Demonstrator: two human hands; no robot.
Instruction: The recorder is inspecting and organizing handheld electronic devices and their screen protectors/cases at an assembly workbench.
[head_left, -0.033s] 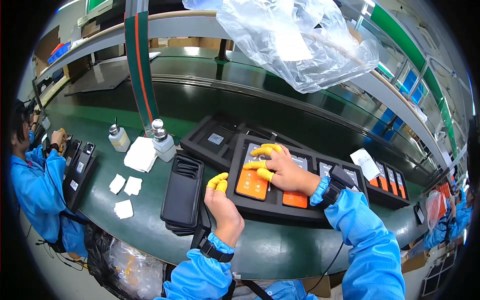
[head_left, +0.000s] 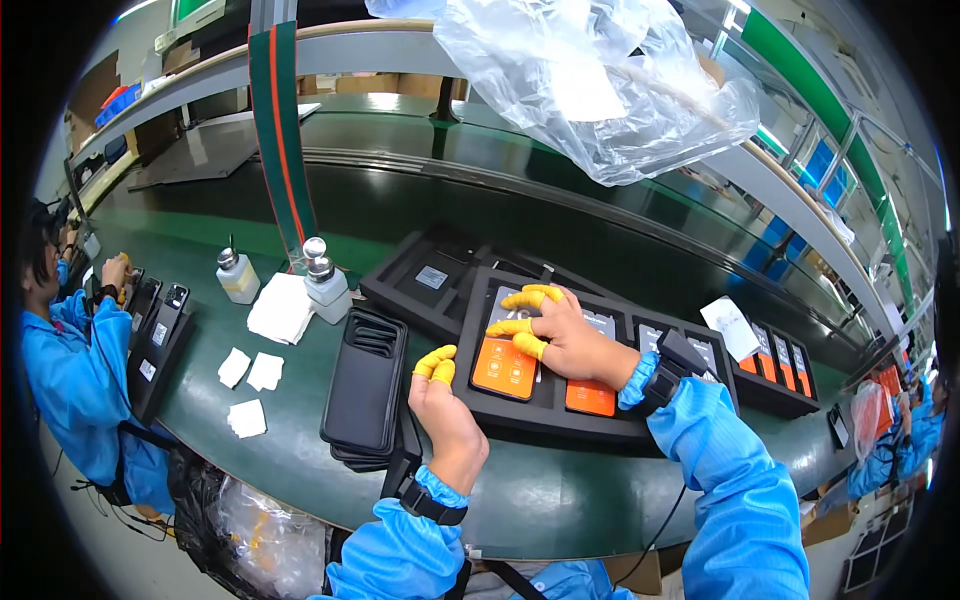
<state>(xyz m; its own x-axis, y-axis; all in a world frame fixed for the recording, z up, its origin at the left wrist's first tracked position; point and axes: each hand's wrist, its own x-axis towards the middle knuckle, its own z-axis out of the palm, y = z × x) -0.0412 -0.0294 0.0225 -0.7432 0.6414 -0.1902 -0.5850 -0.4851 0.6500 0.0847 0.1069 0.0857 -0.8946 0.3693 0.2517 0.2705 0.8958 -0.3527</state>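
A black tray [head_left: 560, 418] lies on the green bench in front of me, holding several phones. My right hand [head_left: 570, 340], with yellow finger cots, rests flat with spread fingers on an orange-screened phone [head_left: 503, 368] in the tray's left slot. A second orange phone [head_left: 590, 397] lies beside it, partly under my wrist. My left hand [head_left: 447, 405], fingers curled and yellow-tipped, sits against the tray's left edge, next to a stack of black cases [head_left: 365, 385]. I cannot tell whether it grips anything.
Two pump bottles [head_left: 238, 275] [head_left: 326, 286] and white wipes [head_left: 280, 308] stand to the left, with small white pads [head_left: 248, 372] nearer the edge. More black trays [head_left: 425, 283] [head_left: 780, 365] lie behind and right. A clear plastic bag [head_left: 600, 90] hangs overhead. A co-worker [head_left: 70, 370] sits at left.
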